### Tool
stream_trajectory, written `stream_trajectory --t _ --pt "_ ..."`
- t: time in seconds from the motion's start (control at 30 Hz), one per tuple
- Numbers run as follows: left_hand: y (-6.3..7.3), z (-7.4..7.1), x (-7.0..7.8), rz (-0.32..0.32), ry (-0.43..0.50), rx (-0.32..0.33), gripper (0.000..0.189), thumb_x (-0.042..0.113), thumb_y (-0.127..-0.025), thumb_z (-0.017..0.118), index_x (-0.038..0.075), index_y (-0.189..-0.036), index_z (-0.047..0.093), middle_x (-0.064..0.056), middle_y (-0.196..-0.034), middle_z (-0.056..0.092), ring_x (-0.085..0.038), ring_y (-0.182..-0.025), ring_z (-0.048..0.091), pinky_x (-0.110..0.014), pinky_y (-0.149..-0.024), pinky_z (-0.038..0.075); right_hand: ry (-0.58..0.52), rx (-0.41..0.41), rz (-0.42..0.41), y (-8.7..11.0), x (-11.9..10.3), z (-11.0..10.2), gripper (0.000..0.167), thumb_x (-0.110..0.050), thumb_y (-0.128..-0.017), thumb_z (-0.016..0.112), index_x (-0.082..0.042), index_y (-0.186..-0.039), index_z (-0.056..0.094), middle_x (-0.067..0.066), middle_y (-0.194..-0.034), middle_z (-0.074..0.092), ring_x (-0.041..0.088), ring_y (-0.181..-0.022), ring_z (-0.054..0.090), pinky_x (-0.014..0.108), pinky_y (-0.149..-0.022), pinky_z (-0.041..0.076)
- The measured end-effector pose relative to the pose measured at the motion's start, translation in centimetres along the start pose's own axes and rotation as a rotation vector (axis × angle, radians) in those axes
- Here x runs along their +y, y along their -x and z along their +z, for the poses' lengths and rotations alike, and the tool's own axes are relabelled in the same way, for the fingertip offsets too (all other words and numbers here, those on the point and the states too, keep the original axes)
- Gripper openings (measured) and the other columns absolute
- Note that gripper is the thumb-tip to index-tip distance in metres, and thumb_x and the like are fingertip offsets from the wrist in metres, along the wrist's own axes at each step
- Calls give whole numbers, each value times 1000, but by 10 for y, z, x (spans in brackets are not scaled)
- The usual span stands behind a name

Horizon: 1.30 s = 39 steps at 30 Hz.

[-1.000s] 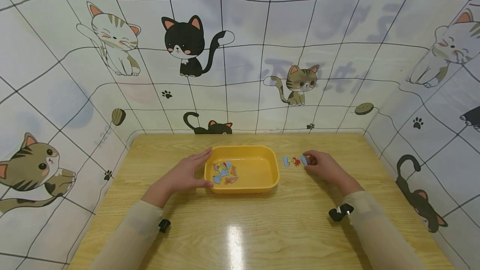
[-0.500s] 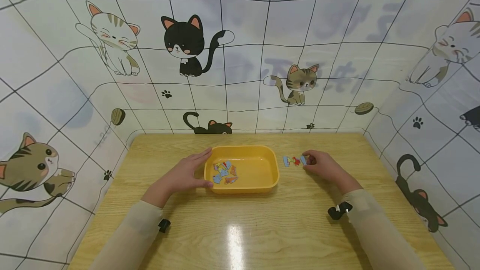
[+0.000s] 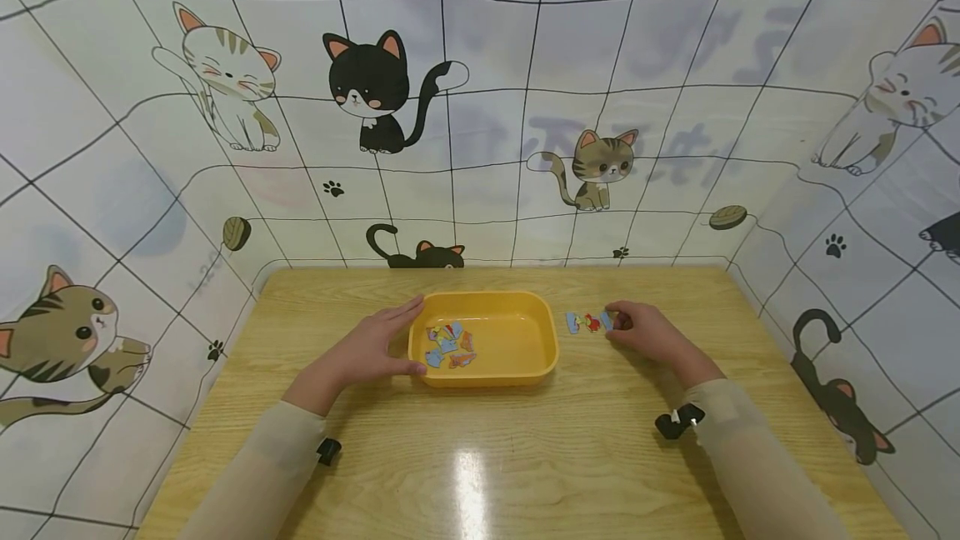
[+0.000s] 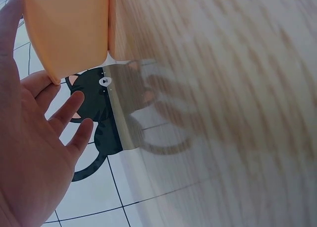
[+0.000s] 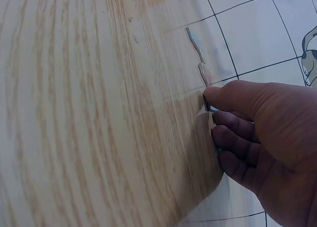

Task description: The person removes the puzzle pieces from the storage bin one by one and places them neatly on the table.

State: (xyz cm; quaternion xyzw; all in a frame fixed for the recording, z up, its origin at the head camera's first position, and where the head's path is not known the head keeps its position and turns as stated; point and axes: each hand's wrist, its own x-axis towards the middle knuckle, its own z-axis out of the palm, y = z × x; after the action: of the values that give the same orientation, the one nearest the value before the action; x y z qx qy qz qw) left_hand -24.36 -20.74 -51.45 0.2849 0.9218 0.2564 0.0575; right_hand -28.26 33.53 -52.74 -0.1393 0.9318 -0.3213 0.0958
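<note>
A shallow yellow tray [image 3: 517, 380] lies on the wooden table. My left hand [image 3: 372, 346] spans its left end, thumb at the near corner and fingers at the far one, holding it between them. In the left wrist view, the other fingers of the left hand [image 4: 44, 123] spread below the tray wall [image 4: 69, 33]. Several small puzzle pieces [image 3: 448, 346] are gathered in the tray's left half. To the tray's right, a blue piece [image 3: 573, 323] and a red one [image 3: 592, 322] form a short row. My right hand [image 3: 643, 329] pinches a blue puzzle piece [image 3: 607, 321] at the row's right end.
The wooden table [image 3: 480, 432] reaches back to a wall covering [image 3: 495, 132] printed with cats and grid lines. Similar printed sheets rise on both sides. The row of pieces lies a short gap from the tray's right rim.
My right hand has edged very slightly left with the blue puzzle piece. The left hand and the tray have stayed in place.
</note>
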Motion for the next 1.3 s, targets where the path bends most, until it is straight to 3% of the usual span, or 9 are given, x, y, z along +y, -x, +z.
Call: stream_trajectory --t 0.27,0.5,0.77,1.1,1.3 --pt "0 0 1 -5 -7 -1 114 65 -88 86 15 -176 33 6 -184 21 -38 -164 31 -70 -129 25 -4 3 12 2 0 1 54 -13 -104 77 10 -149 59 8 -105 68 25 -96 60 44 -85 53" --pt "0 -1 3 10 -8 11 113 64 -89 86 11 -174 36 2 -183 25 -42 -163 34 -72 -128 27 20 54 -16 1 -9 2 49 -15 -104 78 7 -145 64 5 -101 68 21 -90 59 38 -78 53" --pt "1 -3 5 1 -5 7 113 65 -88 87 13 -174 36 3 -183 25 -42 -162 34 -74 -127 25 31 151 -141 -1 -47 4 41 -11 -103 79 4 -140 69 4 -98 68 20 -83 59 32 -67 52" --pt "0 -3 3 12 -11 11 114 69 -88 84 12 -174 36 0 -183 27 -43 -161 36 -75 -126 27 33 154 -279 -4 -91 14 40 -10 -101 82 1 -138 70 10 -108 69 20 -88 62 36 -73 56" --pt "0 -2 3 10 -13 5 114 69 -88 85 12 -174 36 2 -183 26 -43 -162 35 -73 -127 27 70 114 -356 -11 -116 24 39 -12 -101 83 1 -136 71 9 -110 67 20 -92 63 39 -78 58"
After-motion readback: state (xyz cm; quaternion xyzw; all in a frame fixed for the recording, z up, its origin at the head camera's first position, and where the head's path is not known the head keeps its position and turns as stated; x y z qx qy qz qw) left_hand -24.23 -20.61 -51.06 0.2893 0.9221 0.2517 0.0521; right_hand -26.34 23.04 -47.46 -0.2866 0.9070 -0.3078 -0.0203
